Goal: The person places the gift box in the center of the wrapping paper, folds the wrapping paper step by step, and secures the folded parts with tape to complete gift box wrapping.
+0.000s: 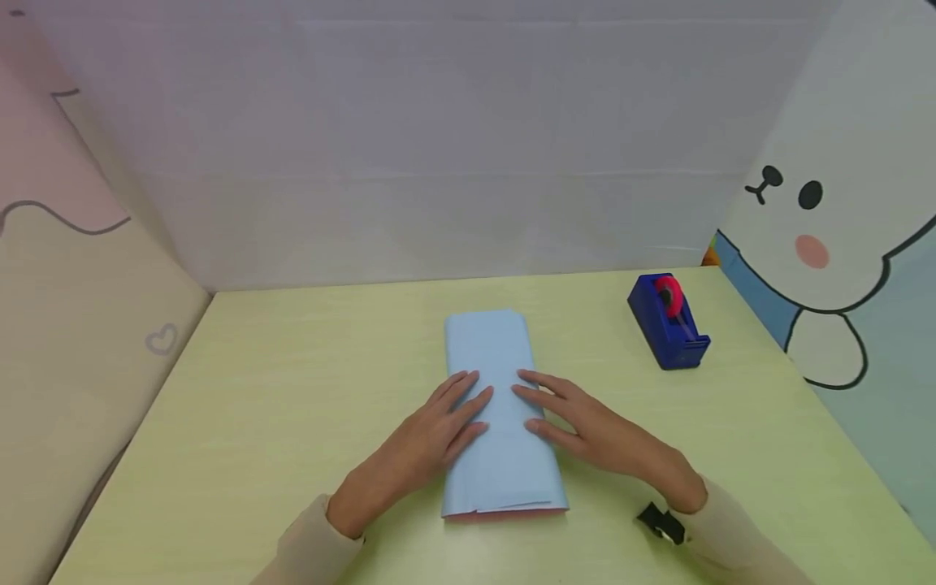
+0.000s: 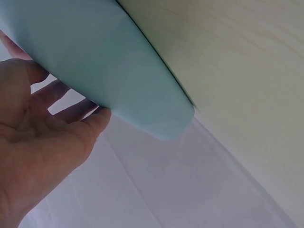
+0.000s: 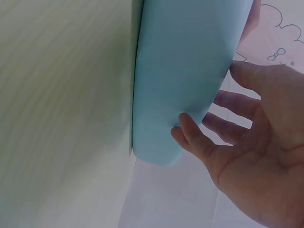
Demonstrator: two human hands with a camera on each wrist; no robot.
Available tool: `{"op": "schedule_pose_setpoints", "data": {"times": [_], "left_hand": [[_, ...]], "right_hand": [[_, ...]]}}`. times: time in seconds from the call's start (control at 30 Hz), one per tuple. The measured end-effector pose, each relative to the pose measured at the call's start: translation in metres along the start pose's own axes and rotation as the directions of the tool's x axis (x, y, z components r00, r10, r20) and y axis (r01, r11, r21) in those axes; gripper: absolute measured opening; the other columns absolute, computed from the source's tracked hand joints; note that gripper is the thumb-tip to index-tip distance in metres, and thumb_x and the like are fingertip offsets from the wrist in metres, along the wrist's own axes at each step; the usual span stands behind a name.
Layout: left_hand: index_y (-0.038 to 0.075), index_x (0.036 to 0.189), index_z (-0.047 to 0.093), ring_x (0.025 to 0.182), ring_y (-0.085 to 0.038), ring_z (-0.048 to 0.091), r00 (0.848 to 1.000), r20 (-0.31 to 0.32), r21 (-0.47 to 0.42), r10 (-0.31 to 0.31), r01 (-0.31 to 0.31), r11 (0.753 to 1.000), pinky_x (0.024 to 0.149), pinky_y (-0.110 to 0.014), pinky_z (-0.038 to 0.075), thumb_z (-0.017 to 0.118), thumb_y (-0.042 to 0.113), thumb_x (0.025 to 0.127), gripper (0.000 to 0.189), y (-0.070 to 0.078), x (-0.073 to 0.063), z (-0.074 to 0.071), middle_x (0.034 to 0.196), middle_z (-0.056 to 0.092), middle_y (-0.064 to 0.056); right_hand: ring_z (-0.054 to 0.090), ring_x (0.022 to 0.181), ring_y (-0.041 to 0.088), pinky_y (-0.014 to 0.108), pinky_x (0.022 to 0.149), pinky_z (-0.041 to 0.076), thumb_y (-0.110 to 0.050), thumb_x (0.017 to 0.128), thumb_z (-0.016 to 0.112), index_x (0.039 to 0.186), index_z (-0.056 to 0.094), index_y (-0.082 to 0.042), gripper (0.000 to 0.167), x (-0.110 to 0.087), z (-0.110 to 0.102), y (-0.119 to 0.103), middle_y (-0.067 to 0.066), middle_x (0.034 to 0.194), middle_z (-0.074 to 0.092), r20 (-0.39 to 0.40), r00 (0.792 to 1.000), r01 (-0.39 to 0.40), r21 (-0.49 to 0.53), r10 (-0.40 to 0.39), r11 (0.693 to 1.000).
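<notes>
A long packet of folded light blue paper (image 1: 504,467) lies lengthwise on the table in the head view. Pinkish red shows along its near end, where the layers of paper part slightly. My left hand (image 1: 427,435) rests on its left side, fingers spread and pointing in over the top. From the other side my right hand (image 1: 588,426) touches the right edge with extended fingers. Both wrist views show the packet (image 2: 109,71) as thick with rounded sides, fingertips on its upper face and thumb at its side. Whatever is inside the paper is hidden.
At the back right of the pale yellow-green table (image 1: 314,357) stands a blue tape dispenser (image 1: 661,325) with a red-cored roll. A small black object (image 1: 660,524) is by the right sleeve. A plain pale wall (image 1: 439,146) stands behind, with cartoon-printed panels at both sides.
</notes>
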State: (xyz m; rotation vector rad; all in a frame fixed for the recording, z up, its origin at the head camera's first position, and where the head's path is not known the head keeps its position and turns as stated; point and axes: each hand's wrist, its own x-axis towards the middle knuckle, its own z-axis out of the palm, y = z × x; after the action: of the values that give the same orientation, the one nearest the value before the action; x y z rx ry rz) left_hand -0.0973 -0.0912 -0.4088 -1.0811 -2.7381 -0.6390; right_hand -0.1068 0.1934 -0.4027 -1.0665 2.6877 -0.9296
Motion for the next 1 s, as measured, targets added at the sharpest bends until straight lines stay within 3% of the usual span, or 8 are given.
{"op": "schedule_pose_setpoints", "data": {"times": [0.13, 0.43, 0.57, 0.77, 1.0], "left_hand": [[0.006, 0.148, 0.055, 0.146, -0.039, 0.039, 1.0, 0.006, 0.002, 0.009, -0.009, 1.0, 0.11, -0.048, 0.045, 0.061, 0.028, 0.105, 0.049, 0.0, 0.001, 0.001, 0.156, 0.044, -0.022], [0.006, 0.147, 0.056, 0.146, -0.039, 0.039, 1.0, -0.007, -0.028, -0.016, 0.016, 0.999, 0.112, -0.049, 0.042, 0.063, 0.028, 0.103, 0.049, 0.0, 0.0, 0.0, 0.156, 0.044, -0.021], [0.007, 0.147, 0.056, 0.146, -0.038, 0.038, 1.0, -0.003, -0.038, -0.026, 0.026, 0.999, 0.113, -0.049, 0.041, 0.064, 0.029, 0.103, 0.05, 0.0, -0.001, 0.001, 0.156, 0.044, -0.02], [0.007, 0.147, 0.056, 0.146, -0.037, 0.038, 1.0, -0.006, -0.039, -0.023, 0.023, 0.999, 0.113, -0.048, 0.041, 0.063, 0.028, 0.104, 0.049, 0.0, -0.002, 0.0, 0.155, 0.045, -0.021], [0.007, 0.147, 0.057, 0.146, -0.037, 0.039, 1.0, -0.014, -0.038, -0.014, 0.014, 0.999, 0.112, -0.048, 0.042, 0.063, 0.028, 0.104, 0.049, 0.001, -0.001, 0.0, 0.155, 0.045, -0.02]], "right_hand": [[0.034, 0.15, 0.029, 0.053, 0.114, 0.039, -0.033, 0.108, 0.055, 0.157, 0.045, -0.015, 0.053, -0.002, -0.001, -0.001, 0.005, 0.165, 0.033, 0.015, 0.999, -0.035, 0.021, 0.034, 0.999], [0.039, 0.148, 0.027, 0.05, 0.112, 0.041, -0.028, 0.107, 0.059, 0.15, 0.052, -0.011, 0.048, 0.001, -0.006, 0.005, 0.006, 0.161, 0.04, -0.03, 0.999, -0.018, 0.053, 0.02, 0.998], [0.051, 0.137, 0.027, 0.047, 0.104, 0.05, -0.021, 0.105, 0.061, 0.147, 0.054, -0.006, 0.044, -0.001, -0.007, 0.013, 0.009, 0.155, 0.047, -0.093, 0.995, -0.01, 0.086, 0.018, 0.996], [0.067, 0.107, 0.02, 0.041, 0.086, 0.059, -0.012, 0.103, 0.063, 0.141, 0.057, -0.006, 0.038, -0.006, -0.01, 0.025, 0.011, 0.135, 0.062, -0.218, 0.976, -0.011, 0.049, 0.022, 0.999], [0.068, 0.101, 0.024, 0.042, 0.081, 0.059, -0.008, 0.1, 0.067, 0.133, 0.062, -0.005, 0.034, -0.015, -0.018, 0.036, 0.011, 0.125, 0.066, -0.332, 0.942, -0.066, -0.029, 0.053, 0.997]]}}
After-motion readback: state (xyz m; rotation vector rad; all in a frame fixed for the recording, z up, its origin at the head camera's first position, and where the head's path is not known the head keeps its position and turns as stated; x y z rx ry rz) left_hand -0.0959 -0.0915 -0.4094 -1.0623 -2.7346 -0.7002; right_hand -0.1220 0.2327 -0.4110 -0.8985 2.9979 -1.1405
